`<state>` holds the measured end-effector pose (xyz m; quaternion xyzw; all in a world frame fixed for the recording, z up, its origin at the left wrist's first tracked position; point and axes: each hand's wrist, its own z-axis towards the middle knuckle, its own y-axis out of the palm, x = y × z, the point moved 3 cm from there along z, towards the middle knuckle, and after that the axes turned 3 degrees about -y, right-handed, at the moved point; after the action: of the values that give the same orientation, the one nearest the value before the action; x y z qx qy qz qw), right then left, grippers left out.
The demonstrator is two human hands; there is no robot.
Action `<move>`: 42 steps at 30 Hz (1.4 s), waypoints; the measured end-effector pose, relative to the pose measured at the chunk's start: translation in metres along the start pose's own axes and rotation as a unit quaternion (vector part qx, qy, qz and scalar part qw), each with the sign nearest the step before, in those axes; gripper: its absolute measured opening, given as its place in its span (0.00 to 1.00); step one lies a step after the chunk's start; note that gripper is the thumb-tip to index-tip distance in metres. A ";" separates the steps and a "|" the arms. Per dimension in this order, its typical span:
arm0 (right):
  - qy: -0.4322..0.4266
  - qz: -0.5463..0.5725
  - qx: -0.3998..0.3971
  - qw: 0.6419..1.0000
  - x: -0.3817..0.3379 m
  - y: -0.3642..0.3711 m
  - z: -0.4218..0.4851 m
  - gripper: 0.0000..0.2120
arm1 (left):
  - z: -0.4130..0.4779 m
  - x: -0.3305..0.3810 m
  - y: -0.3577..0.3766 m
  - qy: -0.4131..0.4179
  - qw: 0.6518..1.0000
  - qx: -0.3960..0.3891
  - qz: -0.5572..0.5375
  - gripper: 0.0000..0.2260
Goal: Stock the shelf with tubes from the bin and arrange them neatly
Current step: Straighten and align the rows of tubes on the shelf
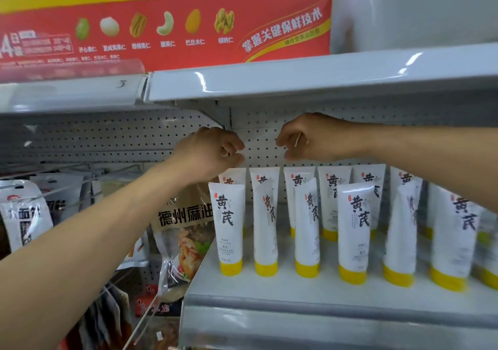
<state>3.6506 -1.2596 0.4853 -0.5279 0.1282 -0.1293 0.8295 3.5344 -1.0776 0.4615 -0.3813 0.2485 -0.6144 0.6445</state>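
Two rows of white tubes with yellow caps stand cap-down on the white shelf [269, 293]. The front row begins with a tube [229, 228] at the left end, and the back row [334, 201] stands against the pegboard. My left hand [213, 153] hovers with its fingers curled in, just above the leftmost back tube [234, 177], and holds nothing. Over the gap between the back tubes, my right hand [318, 139] hangs with loosely curled fingers, also holding nothing. The bin is not in view.
The upper shelf's edge [296, 80] hangs close above both hands. Left of the shelf, snack bags [183, 231] hang on pegs beside the first front tube. A red and yellow banner [167, 26] fills the top. The tube rows run on to the right.
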 end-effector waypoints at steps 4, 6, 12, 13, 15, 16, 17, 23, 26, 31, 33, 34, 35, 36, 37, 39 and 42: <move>0.007 -0.004 0.028 1.000 -0.009 -0.021 -0.045 0.15 | -0.033 0.025 -0.024 -0.011 0.998 0.057 0.019 0.11; -0.005 -0.011 0.058 0.998 -0.014 -0.033 -0.075 0.15 | -0.053 0.045 -0.034 -0.010 0.995 0.095 0.022 0.12; -0.049 -0.040 0.181 0.981 -0.016 -0.065 -0.172 0.12 | -0.107 0.127 -0.032 0.043 0.982 0.160 -0.092 0.13; -0.044 -0.035 0.192 0.980 -0.012 -0.067 -0.188 0.11 | -0.112 0.141 -0.027 0.048 0.981 0.157 -0.107 0.12; -0.029 -0.021 0.213 0.976 0.000 -0.069 -0.217 0.09 | -0.120 0.169 -0.010 0.052 0.978 0.149 -0.135 0.12; -0.020 -0.016 0.224 0.974 0.007 -0.070 -0.231 0.09 | -0.123 0.181 0.000 0.049 0.977 0.144 -0.152 0.12; -0.007 -0.010 0.237 0.971 0.015 -0.070 -0.245 0.09 | -0.127 0.192 0.011 0.046 0.974 0.138 -0.172 0.12; 0.102 0.112 0.329 0.932 0.065 -0.046 -0.318 0.08 | -0.147 0.233 0.086 -0.004 0.954 0.091 -0.287 0.11; 0.165 0.149 0.325 0.919 0.086 -0.011 -0.343 0.09 | -0.153 0.246 0.120 -0.041 0.941 0.081 -0.325 0.10; 0.246 0.127 0.288 0.917 0.110 0.030 -0.354 0.11 | -0.154 0.272 0.163 -0.084 0.940 0.053 -0.326 0.14; 0.260 0.103 0.267 0.922 0.114 0.035 -0.351 0.15 | -0.150 0.279 0.171 -0.106 0.944 0.056 -0.309 0.17; 0.262 0.085 0.255 0.927 0.114 0.035 -0.349 0.17 | -0.148 0.282 0.172 -0.112 0.947 0.062 -0.295 0.18; 0.263 0.064 0.242 0.932 0.113 0.035 -0.347 0.18 | -0.146 0.284 0.172 -0.117 0.952 0.070 -0.273 0.19; 0.265 0.041 0.225 0.937 0.111 0.034 -0.343 0.19 | -0.145 0.287 0.172 -0.121 0.958 0.080 -0.248 0.20; 0.270 0.016 0.203 0.941 0.109 0.035 -0.340 0.20 | -0.143 0.289 0.172 -0.125 0.962 0.091 -0.225 0.21; 0.290 -0.030 0.159 0.943 0.106 0.037 -0.332 0.20 | -0.141 0.291 0.172 -0.135 0.966 0.106 -0.193 0.23; 0.320 -0.064 0.132 0.936 0.105 0.039 -0.322 0.18 | -0.134 0.293 0.175 -0.162 0.970 0.103 -0.150 0.25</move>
<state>3.6391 -1.5514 0.3101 -0.3510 0.3350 -0.3599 0.7969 3.5695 -1.3981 0.2869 -0.4398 0.0159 -0.6569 0.6122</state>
